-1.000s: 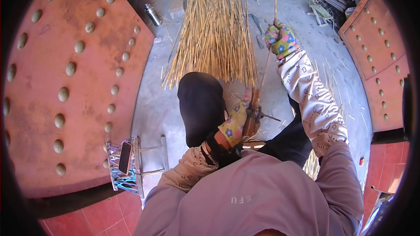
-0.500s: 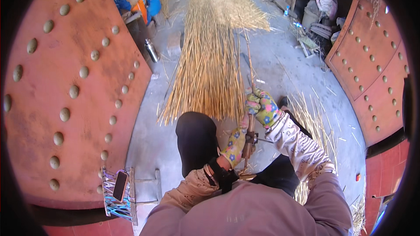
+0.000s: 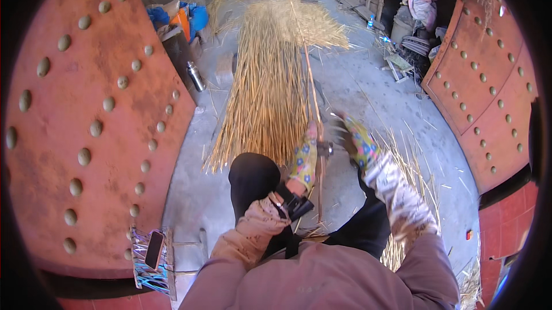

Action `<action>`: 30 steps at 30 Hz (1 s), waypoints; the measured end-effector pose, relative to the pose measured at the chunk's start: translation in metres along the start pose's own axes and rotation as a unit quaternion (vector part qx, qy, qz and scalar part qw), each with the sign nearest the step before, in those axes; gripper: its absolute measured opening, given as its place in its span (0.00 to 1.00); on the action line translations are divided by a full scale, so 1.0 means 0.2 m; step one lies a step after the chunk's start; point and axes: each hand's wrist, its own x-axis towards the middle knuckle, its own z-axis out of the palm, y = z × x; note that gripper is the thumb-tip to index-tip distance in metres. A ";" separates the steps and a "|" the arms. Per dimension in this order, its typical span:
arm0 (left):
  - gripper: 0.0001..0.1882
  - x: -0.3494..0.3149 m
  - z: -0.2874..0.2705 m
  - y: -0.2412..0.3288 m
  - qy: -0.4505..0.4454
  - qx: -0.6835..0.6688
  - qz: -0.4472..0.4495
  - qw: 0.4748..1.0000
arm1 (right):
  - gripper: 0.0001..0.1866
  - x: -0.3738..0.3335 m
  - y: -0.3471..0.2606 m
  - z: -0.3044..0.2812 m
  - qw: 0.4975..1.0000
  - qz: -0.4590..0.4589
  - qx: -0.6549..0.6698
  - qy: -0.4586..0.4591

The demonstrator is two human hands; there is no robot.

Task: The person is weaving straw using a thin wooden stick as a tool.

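Head cam: ur left hand [image 3: 305, 152] is at the long stalk [image 3: 309, 66] by the dark tool [image 3: 325, 148], right of the straw pile [image 3: 264, 97], can't tell its grip tbh, right hand [image 3: 360, 137] looks spread n blurry, so imo line the stalk up straight w/ fingers clear.

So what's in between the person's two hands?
In the head view, a slim brown tool with a dark fitting is close beside the left hand; then grey floor shows before the blurred right hand.
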 end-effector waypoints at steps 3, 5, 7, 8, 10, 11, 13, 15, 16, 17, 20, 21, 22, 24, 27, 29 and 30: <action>0.22 0.17 0.05 -0.07 -0.022 -0.078 0.041 0.996 | 0.15 -0.25 0.20 -0.13 0.991 0.084 0.018 0.103; 0.21 0.19 0.12 -0.11 0.014 -0.082 0.068 0.994 | 0.11 -0.33 0.36 -0.07 0.974 0.140 -0.017 0.177; 0.21 0.18 0.18 -0.15 0.005 -0.098 0.069 0.993 | 0.10 -0.43 0.23 0.03 0.980 0.126 -0.052 0.147; 0.20 0.21 0.21 -0.19 0.003 -0.163 0.042 0.986 | 0.10 -0.48 0.17 0.07 0.984 0.105 -0.082 0.114; 0.21 0.18 0.28 -0.17 0.004 -0.148 0.019 0.989 | 0.10 -0.54 0.17 0.00 0.988 0.089 -0.055 0.111; 0.21 0.18 0.30 -0.16 0.009 -0.134 0.004 0.991 | 0.11 -0.58 0.18 -0.05 0.992 0.073 -0.028 0.098; 0.23 0.52 0.14 -0.32 0.059 -0.079 0.114 0.989 | 0.09 -0.78 0.28 -0.17 0.997 0.047 -0.051 0.027; 0.24 0.70 -0.03 -0.33 0.051 -0.055 0.111 0.991 | 0.09 -1.09 0.39 -0.43 0.970 0.214 0.113 0.031; 0.24 0.76 -0.10 -0.36 0.063 -0.038 0.119 0.990 | 0.07 -1.26 0.44 -0.57 0.968 0.248 -0.034 0.016; 0.24 0.80 -0.13 -0.43 0.068 -0.015 0.120 0.990 | 0.06 -1.40 0.47 -0.71 0.945 0.274 -0.177 0.009; 0.24 0.84 -0.17 -0.62 0.073 -0.038 0.093 0.992 | 0.05 -1.55 0.37 -0.86 0.914 0.400 0.071 -0.009; 0.24 0.81 -0.16 -0.67 0.069 -0.056 0.083 0.993 | 0.05 -1.46 0.30 -0.77 0.922 0.386 -0.031 0.004; 0.24 0.77 -0.15 -0.69 0.068 -0.072 0.081 0.992 | 0.06 -1.33 0.23 -0.68 0.920 0.369 -0.134 0.017; 0.24 0.62 0.02 -0.71 0.052 -0.104 0.096 0.989 | 0.10 -1.07 0.21 -0.60 0.940 0.227 -0.255 0.017; 0.24 0.42 0.17 -0.61 0.063 -0.106 0.153 0.981 | 0.12 -0.64 0.10 -0.24 0.975 0.078 -0.199 -0.056; 0.24 0.26 0.43 -0.54 0.017 -0.245 -0.007 0.969 | 0.10 -0.52 0.25 -0.48 0.981 0.042 -0.182 0.043; 0.23 0.37 0.25 -0.50 -0.031 -0.278 -0.051 0.959 | 0.10 -0.47 0.36 -0.44 0.986 0.032 -0.155 0.047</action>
